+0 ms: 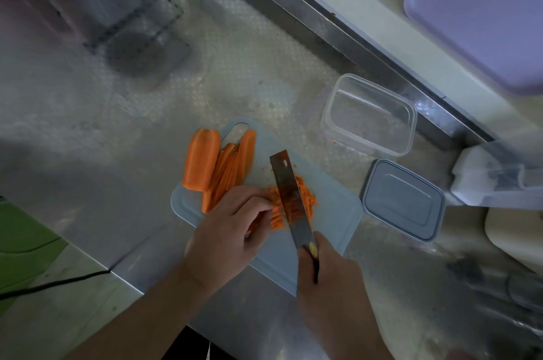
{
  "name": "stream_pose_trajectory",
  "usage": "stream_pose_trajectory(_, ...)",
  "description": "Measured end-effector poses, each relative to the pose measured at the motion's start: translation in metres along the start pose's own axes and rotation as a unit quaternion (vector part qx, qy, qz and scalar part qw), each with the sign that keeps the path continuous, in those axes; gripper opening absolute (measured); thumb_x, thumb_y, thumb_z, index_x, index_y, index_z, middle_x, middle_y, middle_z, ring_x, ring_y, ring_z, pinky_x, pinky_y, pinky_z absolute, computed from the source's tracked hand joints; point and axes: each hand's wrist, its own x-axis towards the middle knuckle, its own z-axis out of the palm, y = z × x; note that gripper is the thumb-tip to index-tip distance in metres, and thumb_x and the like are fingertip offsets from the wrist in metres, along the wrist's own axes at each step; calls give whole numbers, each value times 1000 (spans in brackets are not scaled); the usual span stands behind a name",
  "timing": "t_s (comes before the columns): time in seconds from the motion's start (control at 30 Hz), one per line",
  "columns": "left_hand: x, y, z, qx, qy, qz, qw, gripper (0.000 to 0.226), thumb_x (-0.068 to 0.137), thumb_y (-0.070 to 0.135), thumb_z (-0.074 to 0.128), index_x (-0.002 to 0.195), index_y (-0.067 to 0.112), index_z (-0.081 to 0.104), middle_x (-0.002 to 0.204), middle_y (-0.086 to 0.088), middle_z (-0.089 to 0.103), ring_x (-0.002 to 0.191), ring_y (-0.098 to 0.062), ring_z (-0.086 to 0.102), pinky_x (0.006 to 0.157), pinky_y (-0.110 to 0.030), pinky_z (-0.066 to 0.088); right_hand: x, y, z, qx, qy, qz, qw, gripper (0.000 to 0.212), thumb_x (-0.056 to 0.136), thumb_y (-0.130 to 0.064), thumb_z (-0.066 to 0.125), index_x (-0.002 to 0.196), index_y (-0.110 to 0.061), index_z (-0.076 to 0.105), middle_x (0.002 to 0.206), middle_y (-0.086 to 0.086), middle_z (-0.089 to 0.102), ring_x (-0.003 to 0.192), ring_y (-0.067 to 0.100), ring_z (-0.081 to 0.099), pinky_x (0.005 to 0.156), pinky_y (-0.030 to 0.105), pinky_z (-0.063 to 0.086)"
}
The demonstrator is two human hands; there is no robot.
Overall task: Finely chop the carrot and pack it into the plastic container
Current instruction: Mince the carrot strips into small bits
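Note:
A pale blue cutting board (332,215) lies on the steel counter. At its far left end rest a thick carrot piece (202,164) and several long carrot slices (232,170). My left hand (226,227) presses down a bundle of carrot strips (276,217) with curled fingers. My right hand (326,274) grips the handle of a cleaver (289,192), whose blade stands edge-down against the strips. A heap of finely chopped carrot (307,193) lies just right of the blade. The clear plastic container (370,115) stands open and holds nothing, beyond the board to the right.
The container's grey lid (404,199) lies right of the board. A lilac tray (482,15) sits on the sill at top right. A wire rack (132,21) stands at back left. The counter's front edge (88,254) runs at lower left, with a black cable below it.

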Motion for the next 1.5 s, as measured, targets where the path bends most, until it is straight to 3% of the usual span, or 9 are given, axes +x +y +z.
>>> stream_pose_trajectory(0.1,1,1,0,-4,4,-6,1000,8,93,9,77,100,9,73,111,2,68,107,-14,64,92,-28,54,-4,-1,-3,-9,-12,4,1000,18,105,-32,44,89,-38,46,56,1,51,50,8,54,46,25,40)
stream_pose_trajectory(0.27,1,2,-1,-5,2,-19,1000,8,92,9,77,96,10,70,108,3,66,103,-12,63,88,-25,53,-9,-4,-5,-18,-19,12,1000,12,105,-36,42,108,-33,53,63,-2,53,51,11,53,51,22,42)
stream_pose_trajectory(0.43,2,3,-2,2,-1,-19,1000,7,94,11,76,94,10,69,107,3,65,102,-12,63,87,-24,53,-9,-7,-6,-35,-28,12,999,10,105,-35,43,96,-36,48,62,2,54,60,9,59,54,24,44)
stream_pose_trajectory(0.53,2,3,-1,6,1,-16,1000,8,93,9,77,93,10,69,105,3,66,99,-12,63,84,-25,53,-9,-8,-5,-50,-32,13,998,8,106,-36,41,103,-37,48,66,1,56,59,14,59,55,25,45)
stream_pose_trajectory(0.77,2,3,-1,22,8,-3,1000,11,90,7,80,89,9,69,100,1,65,93,-15,63,78,-27,53,-3,-13,0,-77,-44,17,996,21,107,-35,37,123,-36,51,77,-6,59,66,11,60,53,22,42)
stream_pose_trajectory(1.0,3,4,-2,14,0,-13,1000,12,89,7,81,88,10,69,98,2,64,89,-14,63,75,-29,54,1,-6,17,-52,-24,16,998,32,106,-36,36,136,-41,46,73,-4,61,65,13,64,58,25,52)
stream_pose_trajectory(1.1,2,4,-3,4,-3,-14,1000,9,91,9,79,91,11,70,104,4,65,95,-12,64,80,-23,53,0,-3,18,-4,-4,20,1000,26,106,-33,40,127,-40,54,65,2,60,69,12,64,56,28,49)
stream_pose_trajectory(1.23,2,4,-3,10,-6,-18,1000,9,93,11,77,94,12,68,107,5,64,98,-12,63,82,-27,54,-4,-5,10,6,6,8,1000,21,105,-30,46,120,-36,58,54,2,53,65,8,62,51,23,44)
stream_pose_trajectory(1.5,2,5,-4,6,-2,-16,1000,8,93,8,77,95,10,69,109,4,64,99,-12,64,81,-27,55,-7,-11,-1,3,-12,13,1000,18,106,-31,43,117,-33,58,58,0,52,63,-3,58,53,20,43)
